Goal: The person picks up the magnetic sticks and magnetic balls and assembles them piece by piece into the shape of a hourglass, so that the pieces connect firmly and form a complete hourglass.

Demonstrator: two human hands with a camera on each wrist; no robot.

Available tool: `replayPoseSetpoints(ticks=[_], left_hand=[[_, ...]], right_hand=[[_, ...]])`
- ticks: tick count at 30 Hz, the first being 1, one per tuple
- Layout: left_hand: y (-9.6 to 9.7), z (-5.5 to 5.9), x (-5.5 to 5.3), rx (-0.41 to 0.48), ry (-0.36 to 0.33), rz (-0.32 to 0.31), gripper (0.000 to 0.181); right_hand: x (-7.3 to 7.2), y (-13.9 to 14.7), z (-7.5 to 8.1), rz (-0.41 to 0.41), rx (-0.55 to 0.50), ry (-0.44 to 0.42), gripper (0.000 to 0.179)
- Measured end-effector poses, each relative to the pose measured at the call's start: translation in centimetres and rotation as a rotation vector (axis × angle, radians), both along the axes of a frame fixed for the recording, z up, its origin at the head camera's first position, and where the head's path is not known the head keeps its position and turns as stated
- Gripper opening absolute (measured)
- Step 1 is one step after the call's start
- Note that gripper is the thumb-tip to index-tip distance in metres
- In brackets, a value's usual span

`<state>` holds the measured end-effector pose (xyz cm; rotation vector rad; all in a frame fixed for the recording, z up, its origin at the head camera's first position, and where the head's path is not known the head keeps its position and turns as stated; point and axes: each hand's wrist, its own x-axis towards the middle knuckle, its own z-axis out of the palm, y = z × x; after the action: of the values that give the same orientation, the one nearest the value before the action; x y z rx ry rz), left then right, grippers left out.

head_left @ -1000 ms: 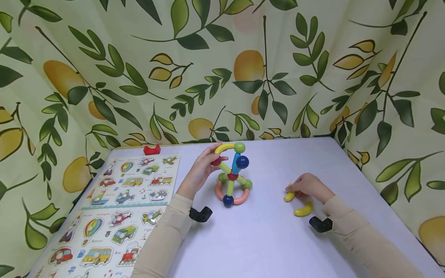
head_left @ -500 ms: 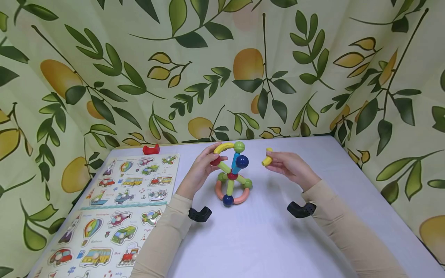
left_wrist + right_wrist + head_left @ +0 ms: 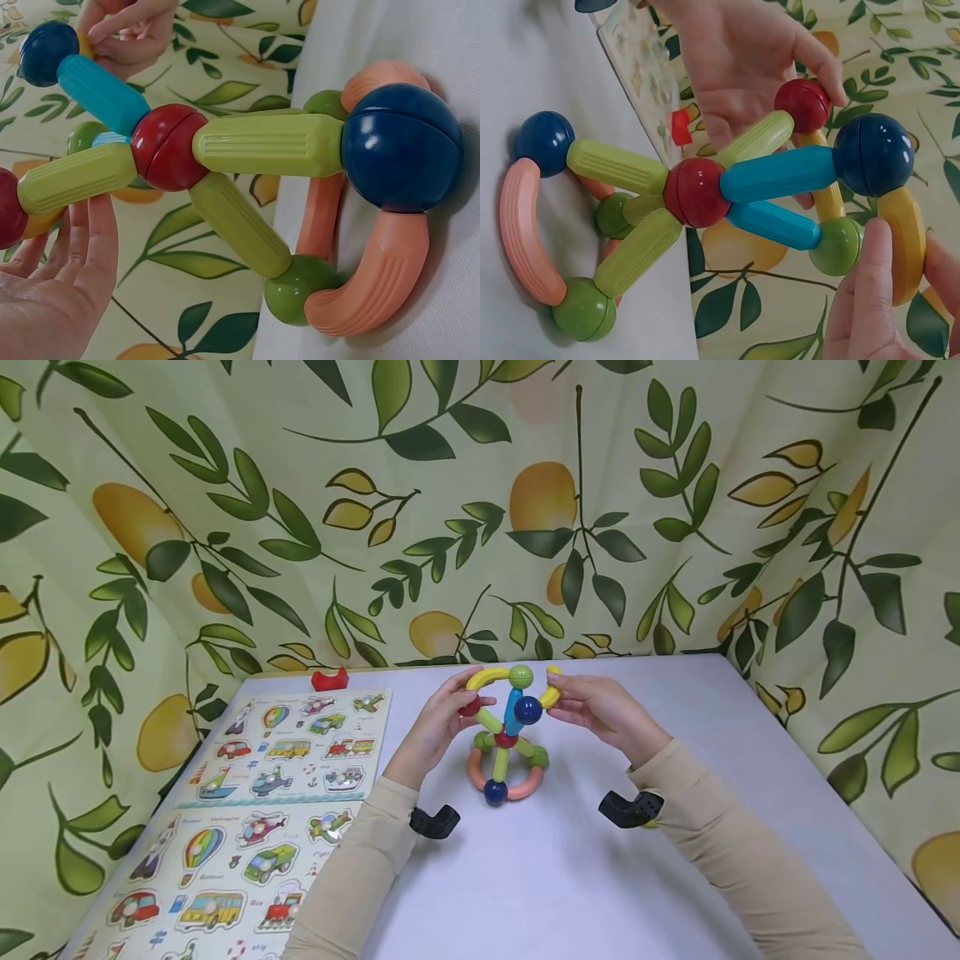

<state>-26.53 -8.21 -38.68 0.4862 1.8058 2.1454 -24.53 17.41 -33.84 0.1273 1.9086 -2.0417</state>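
A model of magnetic balls and sticks (image 3: 500,766) stands on the table on a ring of salmon curved sticks (image 3: 382,274). Green and blue sticks branch from its central red ball (image 3: 697,192). My left hand (image 3: 431,727) holds the upper left, with the thumb at the outer red ball (image 3: 802,105) and fingers behind, near a yellow curved stick (image 3: 487,677). Between thumb and fingers, my right hand (image 3: 611,714) pinches another yellow curved stick (image 3: 907,247). Its upper end in the right wrist view meets the navy ball (image 3: 874,154); the other end is near the green ball (image 3: 836,246).
Two picture puzzle boards (image 3: 285,747) with vehicle pieces lie on the left of the table. Behind them sits a red curved block (image 3: 330,679). Another yellow piece (image 3: 651,823) is mostly hidden by the right wrist's camera. A leaf-patterned curtain (image 3: 450,527) surrounds the table.
My right hand has picked up a yellow curved stick from the table at right and brought it left to the model's navy ball. The left hand keeps its hold on the model.
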Motion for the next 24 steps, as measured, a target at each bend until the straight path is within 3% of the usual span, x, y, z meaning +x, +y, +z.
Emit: replayPoseSetpoints(ticks=[4,8,17,21,24], left_hand=[[-0.1,-0.1,0.1,-0.003,0.025,-0.001,0.059],[0.0,0.0,0.2,-0.005,-0.008,0.007,0.058],[0.0,0.1,0.1,-0.023,-0.032,0.009,0.054],[0.0,0.2,0.2,-0.017,-0.023,0.011,0.054],[0.0,0.3,0.2,-0.008,-0.016,0.009,0.054]], right_hand=[[-0.2,-0.3,-0.2,0.009,0.014,-0.016,0.043],[-0.3,-0.7,-0.4,0.025,0.03,-0.045,0.046],[-0.4,-1.0,-0.3,0.026,0.024,-0.099,0.033],[-0.6,-0.7,-0.8,0.053,0.061,-0.075,0.049],[-1.0,0.0,-2.3,0.077,0.17,-0.017,0.059]])
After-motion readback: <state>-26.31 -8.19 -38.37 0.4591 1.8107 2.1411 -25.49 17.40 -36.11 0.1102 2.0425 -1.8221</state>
